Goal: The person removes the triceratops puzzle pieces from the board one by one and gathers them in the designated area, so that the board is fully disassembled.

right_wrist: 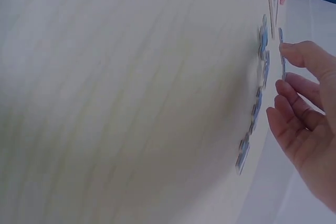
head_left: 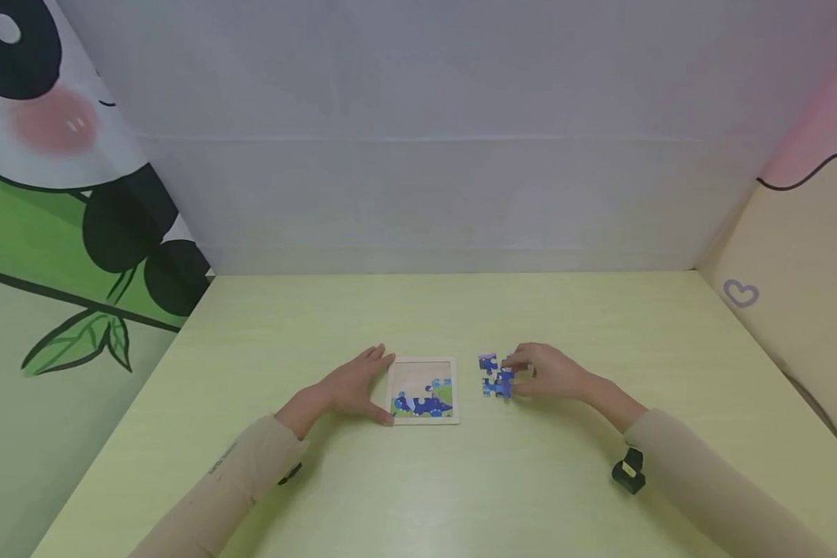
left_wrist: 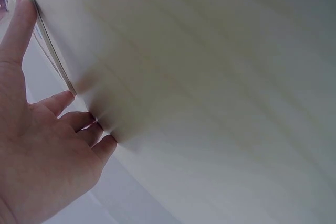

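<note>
A small square jigsaw tray [head_left: 424, 360] with a pale rim lies on the table, its lower part filled with pieces of a blue and green picture. My left hand [head_left: 352, 385] rests at the tray's left side, fingers spread, thumb at the lower left corner and fingertips by the upper left one. To the right of the tray, my right hand [head_left: 554, 372] pinches a jigsaw piece [right_wrist: 284, 67] between thumb and fingers, raised off the table in the right wrist view. Several loose blue jigsaw pieces [head_left: 487, 363] lie beside and partly under that hand.
The pale wooden table [head_left: 418, 488] spreads around both hands. A grey-white wall [head_left: 418, 194] stands behind it, with printed panels at left and right. Each wrist carries a dark device, the right one [head_left: 628, 471] showing more.
</note>
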The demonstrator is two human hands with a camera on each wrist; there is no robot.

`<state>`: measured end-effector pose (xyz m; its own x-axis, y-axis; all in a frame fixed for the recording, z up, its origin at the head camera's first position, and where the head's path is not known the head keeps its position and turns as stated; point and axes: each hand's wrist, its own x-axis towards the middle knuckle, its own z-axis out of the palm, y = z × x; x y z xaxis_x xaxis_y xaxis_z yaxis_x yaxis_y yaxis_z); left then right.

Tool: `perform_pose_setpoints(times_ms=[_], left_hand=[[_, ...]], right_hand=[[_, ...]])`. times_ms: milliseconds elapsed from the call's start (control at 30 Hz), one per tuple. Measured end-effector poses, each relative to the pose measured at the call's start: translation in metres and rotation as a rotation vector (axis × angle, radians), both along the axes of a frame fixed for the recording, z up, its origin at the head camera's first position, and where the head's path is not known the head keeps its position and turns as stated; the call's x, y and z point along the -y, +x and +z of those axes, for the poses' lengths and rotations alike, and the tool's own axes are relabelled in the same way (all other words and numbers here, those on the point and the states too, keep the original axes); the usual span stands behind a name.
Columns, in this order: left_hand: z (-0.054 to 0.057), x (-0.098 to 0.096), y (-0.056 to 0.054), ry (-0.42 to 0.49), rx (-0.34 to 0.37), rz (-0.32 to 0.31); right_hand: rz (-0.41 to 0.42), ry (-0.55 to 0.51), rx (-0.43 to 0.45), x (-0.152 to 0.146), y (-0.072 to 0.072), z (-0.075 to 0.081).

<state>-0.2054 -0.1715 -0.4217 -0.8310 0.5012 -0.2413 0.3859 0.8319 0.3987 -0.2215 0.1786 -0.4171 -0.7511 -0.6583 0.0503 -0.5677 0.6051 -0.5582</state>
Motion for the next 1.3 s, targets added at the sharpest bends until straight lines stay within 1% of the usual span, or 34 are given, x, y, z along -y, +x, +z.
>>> perform_pose_setpoints(times_ms=[167, 233, 367, 467, 533, 700, 800, 867, 1000, 1100, 1300], left_hand=[[0.000, 0.000, 0.000, -0.015, 0.003, 0.002], [0.000, 0.000, 0.000, -0.017, 0.004, 0.002], [-0.001, 0.001, 0.000, -0.017, 0.008, 0.005], [-0.003, 0.001, 0.000, -0.014, 0.003, 0.003], [-0.003, 0.002, -0.001, -0.007, -0.003, 0.000], [-0.005, 0.003, -0.001, -0.008, -0.006, -0.004], [-0.004, 0.003, -0.001, -0.006, 0.001, 0.001], [-0.003, 0.002, 0.000, 0.005, 0.003, 0.001], [-0.002, 0.001, 0.001, 0.008, 0.002, 0.001], [-0.002, 0.001, 0.001, 0.003, -0.001, 0.004], [0.000, -0.001, 0.001, 0.009, 0.001, 0.004]], right_hand=[[-0.028, 0.022, 0.000, -0.017, 0.001, -0.007], [-0.042, 0.039, 0.005, -0.020, 0.000, -0.011], [-0.045, 0.043, 0.020, -0.024, -0.001, -0.016], [-0.042, 0.020, 0.034, -0.024, -0.001, -0.017], [-0.025, -0.005, 0.029, -0.025, -0.001, -0.017], [0.027, -0.039, -0.015, -0.027, 0.000, -0.017], [0.005, -0.015, 0.002, -0.027, 0.000, -0.018], [-0.026, 0.010, 0.033, -0.026, -0.001, -0.020], [-0.044, 0.039, 0.056, -0.026, -0.003, -0.020], [-0.043, 0.036, 0.056, -0.026, -0.002, -0.018], [-0.042, 0.015, 0.050, -0.027, -0.002, -0.020]])
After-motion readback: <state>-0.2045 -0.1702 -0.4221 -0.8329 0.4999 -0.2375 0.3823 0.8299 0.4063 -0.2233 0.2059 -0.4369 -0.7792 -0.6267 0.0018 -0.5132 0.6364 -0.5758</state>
